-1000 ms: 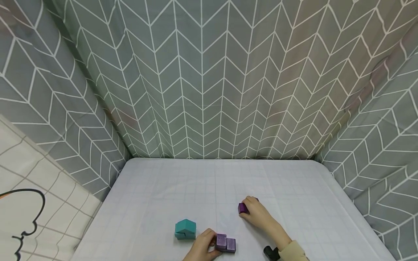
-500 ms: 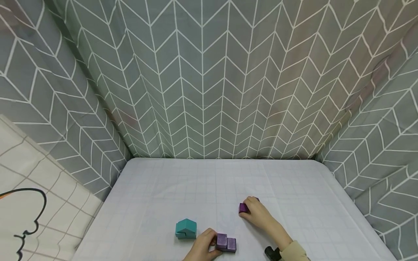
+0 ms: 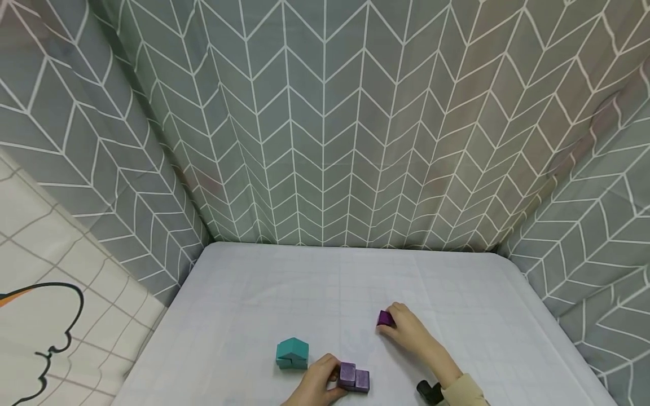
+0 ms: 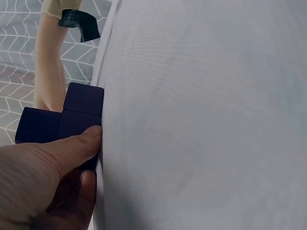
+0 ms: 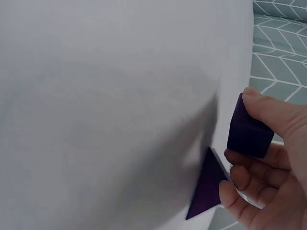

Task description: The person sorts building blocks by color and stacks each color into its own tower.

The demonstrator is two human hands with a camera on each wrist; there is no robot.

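My left hand (image 3: pixel 316 384) grips an L-shaped purple block piece (image 3: pixel 354 378) near the front of the white table. In the left wrist view its thumb (image 4: pixel 81 148) presses the face of the purple block piece (image 4: pixel 79 112). Farther back and to the right, my right hand (image 3: pixel 412 334) pinches a small purple block (image 3: pixel 386 318). The right wrist view has that purple block (image 5: pixel 249 132) between thumb and fingers, tilted. Beside the lower fingertips there, a dark purple triangular block (image 5: pixel 207 189) meets the table; in the head view the right hand hides it.
A teal house-shaped block (image 3: pixel 292 354) stands just left of my left hand. A black wrist device (image 3: pixel 430 391) sits by the right sleeve (image 3: pixel 463 390). Grey patterned curtains (image 3: pixel 325 141) rise behind and beside the white table (image 3: pixel 254 293).
The head view has shifted slightly. My right hand, with the small purple block, has moved a little and the block is more tilted. The left hand keeps its grip on the purple block piece.
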